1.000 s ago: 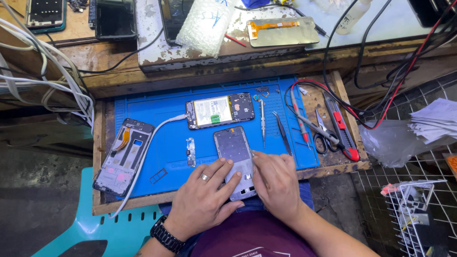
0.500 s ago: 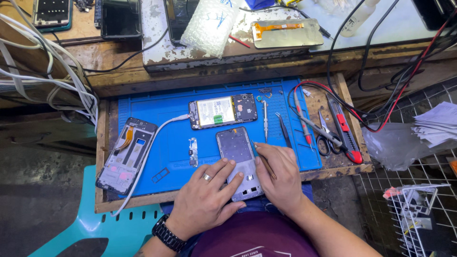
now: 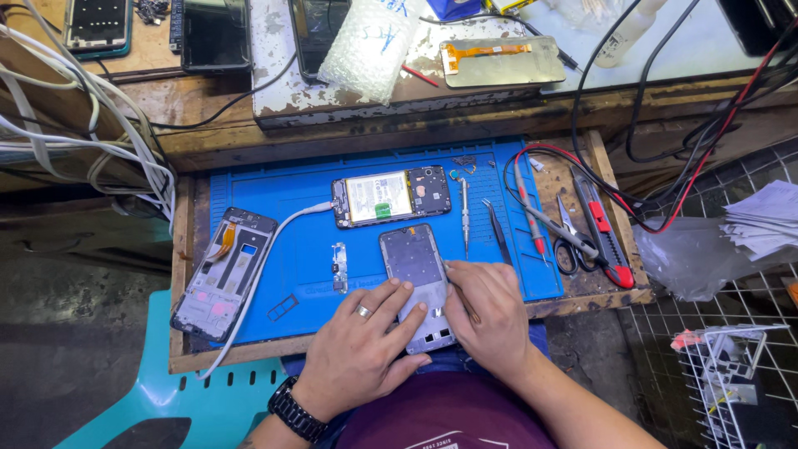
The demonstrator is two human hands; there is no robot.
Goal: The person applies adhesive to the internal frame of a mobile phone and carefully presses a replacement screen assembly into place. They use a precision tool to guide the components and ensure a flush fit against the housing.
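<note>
Two hands at near edge of blue mat [image 3: 291,249] on surface. Left hand [image 3: 362,345], ring on one finger, fingers spread flat, pressing grey phone frame [image 3: 416,266]. Right hand [image 3: 490,316] closed around thin tool [image 3: 457,287], tip at frame's right edge. Three phone bodies on mat: grey frame, opened phone [image 3: 391,197] far centre with white cable, another frame [image 3: 224,270] left. Two tweezers [image 3: 465,216] right of frame; one scissors [image 3: 567,241] further right.

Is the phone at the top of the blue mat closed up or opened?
Opened. The phone lies flat with its back cover off, its battery and circuit board exposed, on the blue mat.
</note>
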